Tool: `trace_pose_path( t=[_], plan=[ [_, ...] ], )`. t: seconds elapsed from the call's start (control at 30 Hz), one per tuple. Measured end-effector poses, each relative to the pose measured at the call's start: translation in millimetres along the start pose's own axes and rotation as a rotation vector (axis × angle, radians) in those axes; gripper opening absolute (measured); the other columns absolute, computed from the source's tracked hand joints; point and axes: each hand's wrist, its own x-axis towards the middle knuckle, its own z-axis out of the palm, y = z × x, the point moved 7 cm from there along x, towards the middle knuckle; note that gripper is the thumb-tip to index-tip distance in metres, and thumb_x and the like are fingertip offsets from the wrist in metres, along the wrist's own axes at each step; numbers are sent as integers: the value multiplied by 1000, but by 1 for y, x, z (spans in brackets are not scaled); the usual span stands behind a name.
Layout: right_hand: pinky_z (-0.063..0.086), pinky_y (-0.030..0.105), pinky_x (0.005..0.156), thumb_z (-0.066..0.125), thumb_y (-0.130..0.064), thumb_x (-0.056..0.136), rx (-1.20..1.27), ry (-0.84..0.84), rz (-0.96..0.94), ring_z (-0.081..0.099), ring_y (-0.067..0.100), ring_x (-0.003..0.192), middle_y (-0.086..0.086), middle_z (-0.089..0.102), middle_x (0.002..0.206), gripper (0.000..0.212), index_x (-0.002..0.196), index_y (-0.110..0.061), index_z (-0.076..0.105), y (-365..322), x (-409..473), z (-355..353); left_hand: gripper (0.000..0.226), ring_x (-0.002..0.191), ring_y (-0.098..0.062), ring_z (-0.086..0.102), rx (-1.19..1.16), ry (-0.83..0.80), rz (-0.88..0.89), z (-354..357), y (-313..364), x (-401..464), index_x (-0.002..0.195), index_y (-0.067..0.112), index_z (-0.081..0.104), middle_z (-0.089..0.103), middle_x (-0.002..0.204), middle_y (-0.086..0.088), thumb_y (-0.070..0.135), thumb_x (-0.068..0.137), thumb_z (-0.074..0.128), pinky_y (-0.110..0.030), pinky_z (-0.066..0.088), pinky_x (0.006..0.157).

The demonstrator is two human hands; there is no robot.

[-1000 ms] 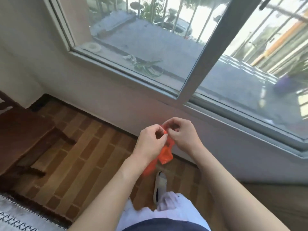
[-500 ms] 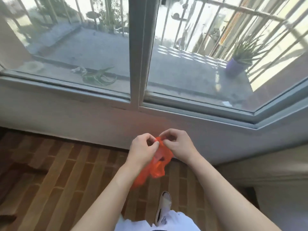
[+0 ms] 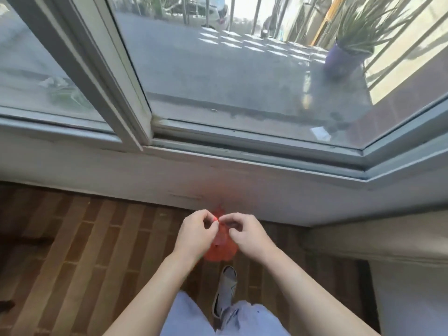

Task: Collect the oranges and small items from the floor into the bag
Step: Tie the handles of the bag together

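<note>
With left hand [image 3: 194,236] and right hand [image 3: 247,235] each pinching the orange bag [image 3: 221,251] at lower centre, rub its layers apart to open the mouth.

Head view, angled down, near hands [image 3: 219,235]

**Daylight from the window, soft focus throughout**

Strong daylight pours in through the window [image 3: 242,76] well above the fingers [image 3: 213,220]. The outdoor ground is sunlit in dappled patches, and the top right corner is washed out almost to white. The brick-patterned floor [image 3: 72,251] to the left of the fingers lies in dimmer, even shade. The thin orange bag [image 3: 221,248] just below the fingers glows and casts a faint reddish tint on the wall [image 3: 242,190] just above them. The whole picture is slightly soft, with motion blur at the far left. The window frame bows near the edges from wide-angle distortion.
</note>
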Motion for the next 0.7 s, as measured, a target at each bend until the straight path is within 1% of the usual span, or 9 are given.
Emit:
trace_pose_path(
  t=[0.1,0.17,0.23,0.33,0.4,0.47,0.57,0.67,0.7],
  plan=[
    [56,24,92,50,-2,81,34,-17,52,70,0,100,-13,77,106,50,112,-29,77,36,12,6,13,80,-4,63,30,4,-21,31,-13,14,75,27,63,68,81,15,25,87,69,-30,54,75],
    [55,23,93,50,0,80,65,-11,79,69,0,103,-14,76,109,53,112,-34,76,59,20,10,13,80,-7,63,32,-4,-38,52,-21,24,76,26,62,67,82,14,24,87,68,-30,53,73],
    [54,23,96,51,0,79,99,3,121,69,0,106,-12,75,113,55,116,-32,75,84,29,12,12,81,-9,63,32,-15,-44,76,-30,36,78,26,62,67,83,13,24,88,68,-30,51,73],
    [57,33,99,52,-6,74,158,0,196,70,5,108,-8,76,114,55,119,-28,75,124,49,16,11,80,-12,64,27,-36,-83,109,-49,55,80,25,62,67,83,11,27,89,68,-31,53,73],
    [57,36,101,51,-7,72,175,1,230,72,7,108,-5,77,114,55,119,-24,74,146,61,19,9,81,-16,64,31,-33,-99,127,-63,68,82,24,63,68,84,10,27,90,68,-34,53,73],
    [55,31,101,53,-4,74,150,2,252,71,6,109,-5,76,116,54,120,-22,74,161,71,24,7,85,-20,65,36,-21,-96,141,-77,80,85,23,64,69,88,8,26,90,68,-35,53,75],
    [54,20,96,53,5,79,131,-7,311,70,6,108,-2,74,120,54,125,-16,72,183,86,32,6,89,-24,66,83,-26,-65,157,-97,99,90,20,66,70,93,2,26,92,67,-37,53,76],
    [55,30,102,51,-10,68,112,-11,342,70,7,108,-5,75,116,61,124,-16,73,199,98,43,8,89,-26,66,125,-21,-45,166,-117,114,91,19,64,67,92,0,27,94,65,-33,48,71],
    [54,29,103,50,-11,67,104,-8,345,70,7,109,-6,75,116,62,124,-16,74,201,102,46,8,88,-25,66,143,-14,-37,168,-123,117,90,20,63,66,91,0,27,95,64,-32,46,70]
  ],
)
